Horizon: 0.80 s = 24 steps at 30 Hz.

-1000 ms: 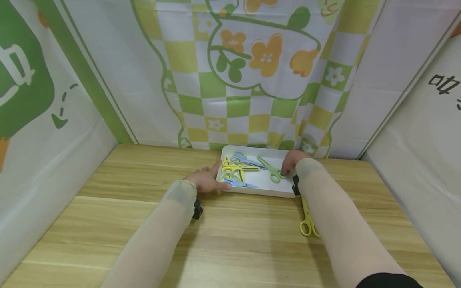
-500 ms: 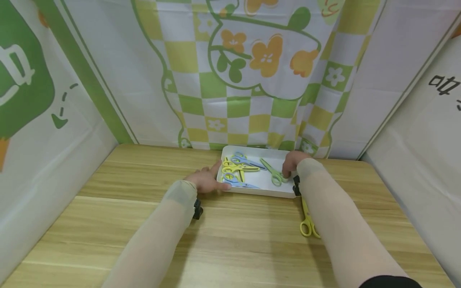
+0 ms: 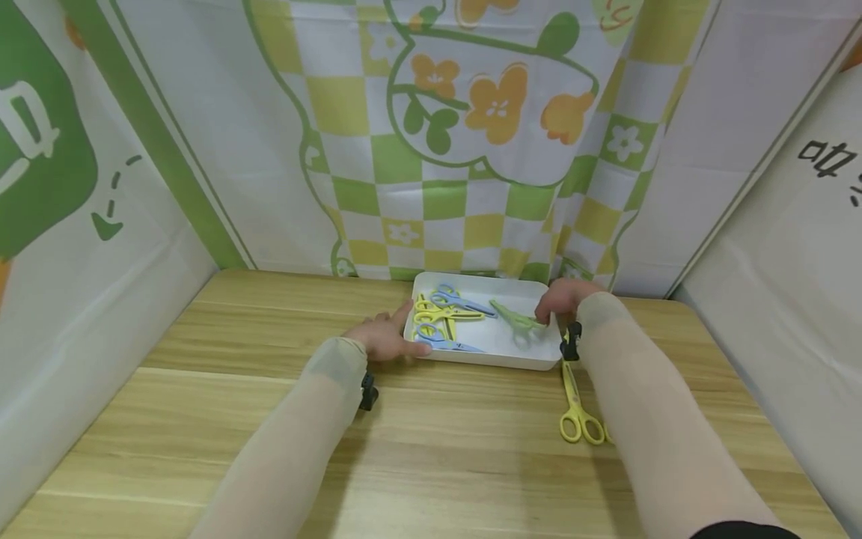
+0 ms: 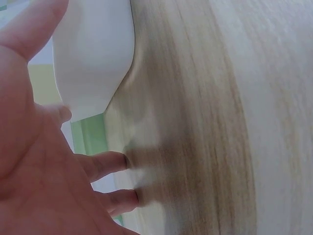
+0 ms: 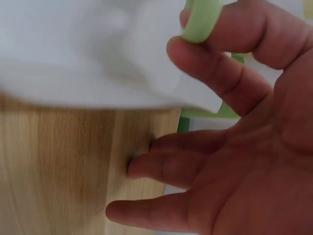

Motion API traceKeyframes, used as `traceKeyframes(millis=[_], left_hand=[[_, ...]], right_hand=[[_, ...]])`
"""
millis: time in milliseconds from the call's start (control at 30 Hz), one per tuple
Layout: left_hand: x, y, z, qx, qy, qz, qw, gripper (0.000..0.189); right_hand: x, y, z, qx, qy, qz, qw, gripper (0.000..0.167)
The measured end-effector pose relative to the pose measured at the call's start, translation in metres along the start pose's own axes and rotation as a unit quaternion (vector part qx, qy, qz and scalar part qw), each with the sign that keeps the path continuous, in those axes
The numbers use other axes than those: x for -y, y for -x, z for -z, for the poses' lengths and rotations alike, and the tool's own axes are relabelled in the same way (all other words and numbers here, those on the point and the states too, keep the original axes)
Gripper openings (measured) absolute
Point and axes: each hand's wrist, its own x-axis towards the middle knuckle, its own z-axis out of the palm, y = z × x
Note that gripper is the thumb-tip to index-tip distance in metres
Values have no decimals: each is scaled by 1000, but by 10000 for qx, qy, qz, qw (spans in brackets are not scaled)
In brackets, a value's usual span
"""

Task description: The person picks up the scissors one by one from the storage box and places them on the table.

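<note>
Head view: left hand (image 3: 385, 337), one, at the left end of a white tray (image 3: 498, 360); thumb laid over the near rim, the other fingers extended and spread, the hand unclenched and touching the tray. Right hand (image 3: 569, 297), one, at the tray's right end, pinching green scissors (image 3: 517, 320) by a handle loop; in the right wrist view two digits meet on the loop and the remaining three stand out straight beside the tray.

Green scissors, one pair, within the right part of the tray, blades directed toward its far side and to the left; handles blurred.

Tray contents, left part: upper blue scissors (image 3: 461, 302), lying slantwise; yellow scissors (image 3: 447, 316), overlapping, exact count unclear; lower blue scissors (image 3: 447, 342), along the near wall.

Black wrist devices, two: one at the left wrist (image 3: 367, 391), one at the right.

Outside the tray: loose yellow scissors (image 3: 572, 403), near its right corner, loops toward the wearer; a further yellow loop shows just beside them, partly hidden by the right forearm.

Support: wood-grain table (image 3: 458, 457). Behind: checked cloth (image 3: 444, 202) in green, yellow and white, printed with orange flowers.
</note>
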Motion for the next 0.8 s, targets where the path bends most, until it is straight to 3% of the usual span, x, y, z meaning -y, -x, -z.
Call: traceKeyframes(millis=[233,433,667,800], left_hand=[[-2,4,2,85,98,-1,9999,108],[-3,5,2,184,154,3,9997,109],[-4,6,2,134,235,-3,9996,109],[-4,7,1,80,228,-11,9997,110]], right_hand=[[-12,1,1,423,-1024,57,9938,8],[-17,6,3,420,-1525,115,9873,11],[-19,12,2,464,-1910,121,9804,37],[-19,13,1,426,-1951,120,9798,38]])
